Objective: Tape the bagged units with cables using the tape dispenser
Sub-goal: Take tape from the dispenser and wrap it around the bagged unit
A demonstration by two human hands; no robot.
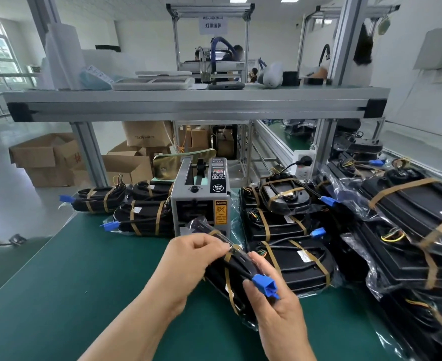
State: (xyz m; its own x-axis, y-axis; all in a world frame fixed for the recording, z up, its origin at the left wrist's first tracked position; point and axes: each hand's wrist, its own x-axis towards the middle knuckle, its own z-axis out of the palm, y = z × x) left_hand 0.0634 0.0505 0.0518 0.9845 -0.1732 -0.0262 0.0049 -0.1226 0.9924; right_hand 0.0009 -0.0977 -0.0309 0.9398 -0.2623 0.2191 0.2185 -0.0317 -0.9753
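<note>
A black bagged unit (234, 267) with brown tape strips and a blue-plugged cable (265, 285) is held tilted above the green mat, just in front of the grey tape dispenser (200, 196). My left hand (191, 259) pinches a brown tape strip on the unit's upper part. My right hand (274, 306) grips the unit's lower end from the right, with the blue plug lying over its fingers. Taped units (141, 217) lie left of the dispenser.
More taped bagged units (287, 227) lie in stacks right of the dispenser, and larger bagged ones (417, 230) crowd the right edge. An aluminium shelf (188, 105) spans overhead. Cardboard boxes (45, 160) stand on the floor beyond the green mat (71, 295).
</note>
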